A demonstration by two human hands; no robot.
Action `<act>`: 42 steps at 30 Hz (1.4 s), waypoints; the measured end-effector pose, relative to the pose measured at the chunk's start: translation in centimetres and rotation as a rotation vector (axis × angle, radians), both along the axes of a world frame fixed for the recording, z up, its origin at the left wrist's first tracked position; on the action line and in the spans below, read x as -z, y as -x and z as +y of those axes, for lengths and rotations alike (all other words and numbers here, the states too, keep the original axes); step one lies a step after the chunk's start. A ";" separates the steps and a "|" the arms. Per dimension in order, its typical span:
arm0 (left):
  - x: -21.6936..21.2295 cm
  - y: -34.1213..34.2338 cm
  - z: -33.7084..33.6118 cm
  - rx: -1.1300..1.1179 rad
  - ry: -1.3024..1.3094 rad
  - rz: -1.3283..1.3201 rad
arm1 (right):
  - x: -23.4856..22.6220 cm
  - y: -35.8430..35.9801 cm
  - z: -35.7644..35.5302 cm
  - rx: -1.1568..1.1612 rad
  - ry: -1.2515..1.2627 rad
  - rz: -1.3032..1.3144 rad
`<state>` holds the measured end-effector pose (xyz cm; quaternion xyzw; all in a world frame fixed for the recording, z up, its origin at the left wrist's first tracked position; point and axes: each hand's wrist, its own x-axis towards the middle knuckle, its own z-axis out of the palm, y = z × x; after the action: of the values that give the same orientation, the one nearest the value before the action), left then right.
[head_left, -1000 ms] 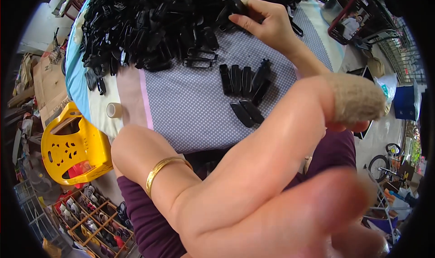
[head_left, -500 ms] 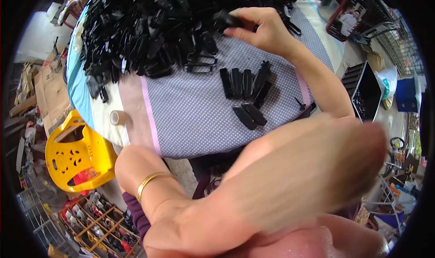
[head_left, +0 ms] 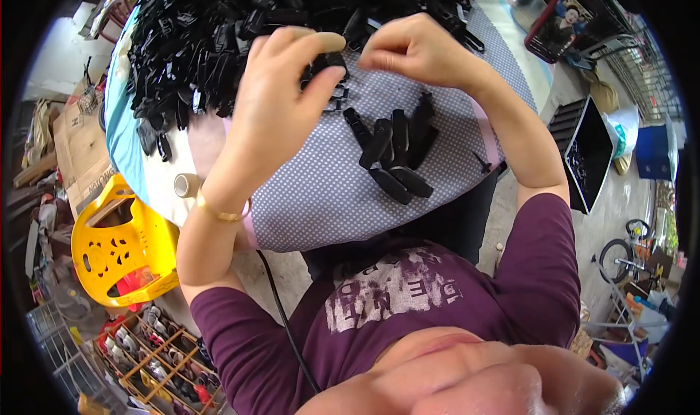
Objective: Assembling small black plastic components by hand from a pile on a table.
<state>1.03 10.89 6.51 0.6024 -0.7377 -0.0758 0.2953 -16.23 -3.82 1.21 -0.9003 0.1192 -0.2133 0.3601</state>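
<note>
My left hand [head_left: 281, 98] reaches over a grey dotted cloth [head_left: 321, 189] on the table and pinches a small black plastic part [head_left: 326, 72] between thumb and fingers. Beside it, my right hand [head_left: 415, 51] has its fingertips pinched together at the edge of a big heap of black plastic parts [head_left: 219, 29]; whether anything is between them I cannot tell. Several finished black pieces [head_left: 394, 149] lie in a small group on the cloth just below both hands. A gold bangle [head_left: 219, 212] circles my left wrist.
A yellow plastic stool [head_left: 120, 247] stands at the left on the floor, with a wooden shoe rack [head_left: 157, 349] below it. A tape roll [head_left: 186, 185] lies at the table's left edge. A dark tray [head_left: 587, 156] of parts sits at the right, a bicycle [head_left: 620, 258] beyond.
My left arm, raised close to the camera before, has come down to the table; the hand now holds a black part beside my right hand, which moved slightly toward it.
</note>
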 end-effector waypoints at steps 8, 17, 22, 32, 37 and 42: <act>4.4 -1.5 -3.9 -0.011 0.155 -0.463 | 2.2 -0.7 -0.3 0.395 0.763 0.016; 3.6 -1.0 -3.6 -0.033 0.123 0.154 | 1.4 -0.9 0.1 0.452 0.427 -0.247; 3.6 -0.9 -3.1 -0.071 0.035 0.157 | 0.5 -0.8 0.5 0.173 -0.473 -0.135; 4.3 -1.0 -3.8 -0.023 -0.320 0.987 | 1.2 -2.1 2.1 0.235 -0.098 -0.519; 4.8 -1.3 -3.7 0.054 -0.258 1.195 | -0.4 -1.0 2.8 0.172 0.161 -0.324; 5.2 -1.1 -3.8 0.033 -0.128 1.194 | -0.1 -1.2 2.6 0.183 0.040 -0.311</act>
<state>2.12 7.11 1.30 0.4610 -0.4475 -0.4497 0.6205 -15.04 -1.19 1.27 -0.8490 0.1391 -0.3839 0.3352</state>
